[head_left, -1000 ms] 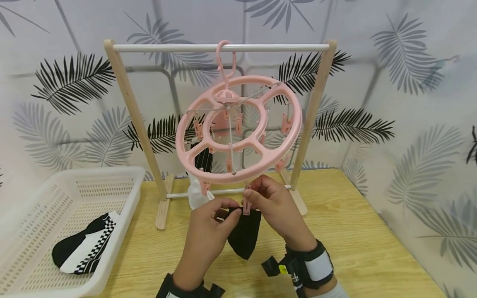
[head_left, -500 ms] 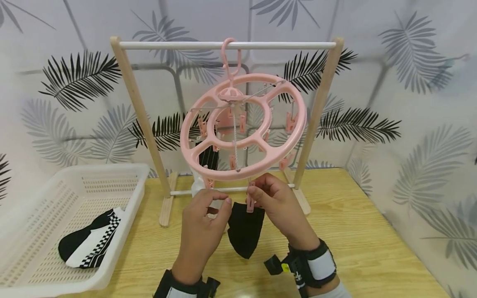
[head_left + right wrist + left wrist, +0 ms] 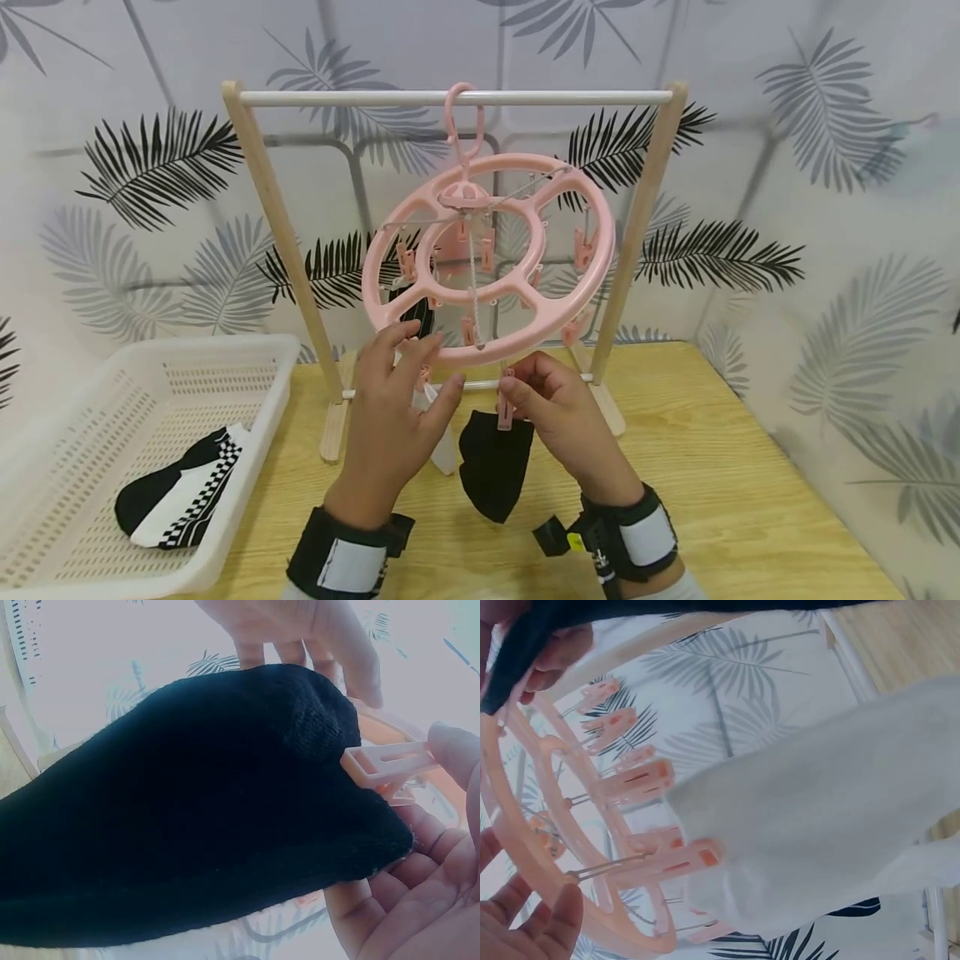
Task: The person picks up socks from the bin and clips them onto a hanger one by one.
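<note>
A pink round clip hanger [image 3: 517,339] hangs tilted from a rack. My right hand [image 3: 558,412] pinches one of its pink clothespins [image 3: 506,408] between thumb and fingers. In that clothespin's jaws is the edge of a black sock [image 3: 495,471], which hangs down and fills much of the right wrist view. My left hand [image 3: 393,417] is raised at the hanger's near left rim, fingers spread and holding nothing; whether they touch the rim I cannot tell. Beside it a white sock [image 3: 817,802] hangs from pink clothespins [image 3: 679,862], partly hidden by this hand in the head view.
The wooden rack [image 3: 273,217] has a white top bar [image 3: 345,98] and stands on a wood-grain table [image 3: 690,450]. At the left, a white plastic basket [image 3: 258,442] contains a black-and-white checked sock [image 3: 183,492]. More clothespins dangle around the ring; a black striped sock [image 3: 422,310] hangs behind.
My left hand has let go of the black sock's edge and moved up and left to the hanger's rim, its fingers spreading. The right hand has stayed on the clothespin.
</note>
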Motion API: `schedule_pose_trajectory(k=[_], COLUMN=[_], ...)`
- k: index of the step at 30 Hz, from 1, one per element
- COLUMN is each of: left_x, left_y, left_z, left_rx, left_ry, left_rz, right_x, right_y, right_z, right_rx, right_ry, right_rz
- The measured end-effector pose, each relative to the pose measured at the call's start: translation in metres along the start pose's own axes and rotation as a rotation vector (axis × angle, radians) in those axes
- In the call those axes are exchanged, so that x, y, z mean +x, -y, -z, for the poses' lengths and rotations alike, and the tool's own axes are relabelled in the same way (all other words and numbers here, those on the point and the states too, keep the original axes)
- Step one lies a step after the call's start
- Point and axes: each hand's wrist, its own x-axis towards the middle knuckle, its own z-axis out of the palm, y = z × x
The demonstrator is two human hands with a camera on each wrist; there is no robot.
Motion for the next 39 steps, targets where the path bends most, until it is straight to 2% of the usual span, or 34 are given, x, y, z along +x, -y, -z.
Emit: schedule_pose_trajectory(k=[4,10,26,34,39], left_x=[0.004,0.004,0.009,0.011,0.015], left_y=[0.006,0.009,-0.003,-0.002,-0.003], left_z=[-0.005,-0.008,0.008,0.014,0.02], left_rx=[-0.001,-0.028,0.017,-0.002,-0.021], left_ry=[0.034,0.023,0.028,0.013,0.001], left_rz=[-0.014,-0.025,0.004,-0.014,-0.027], right_x=[0.0,0.0,-0.001,-0.002,-0.001], right_y=[0.0,-0.001,0.0,0.004,0.004], right_z=[0.0,0.002,0.002,0.002,0.003], right_rx=[-0.002,0.027,0.042,-0.041,-0.07], right_ry=[-0.003,0.007,0.015,-0.02,-0.016], right_rz=[-0.003,0.01,0.023,-0.027,-0.02])
